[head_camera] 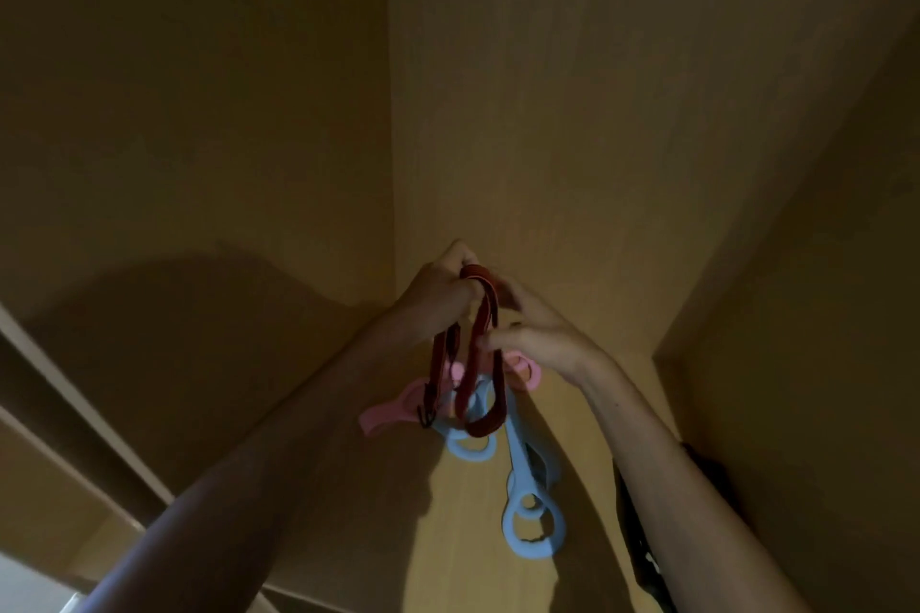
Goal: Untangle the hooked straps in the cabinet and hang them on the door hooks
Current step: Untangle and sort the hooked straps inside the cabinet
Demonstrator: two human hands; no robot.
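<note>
We see the cabinet walls (597, 115) as wood-grain board, matt and smooth, with a fine, even grain. The shelf floor (448, 538) at six o'clock has the same finish. The red straps (487, 427) look like cloth webbing, dull and without shine. The small hook (425, 421) at their eight o'clock end is dark and thin, and looks like metal wire. The pink piece (386, 413) and the blue pieces (517, 455) beneath look moulded, smooth and matt. We cannot tell whether they are plastic or silicone.
</note>
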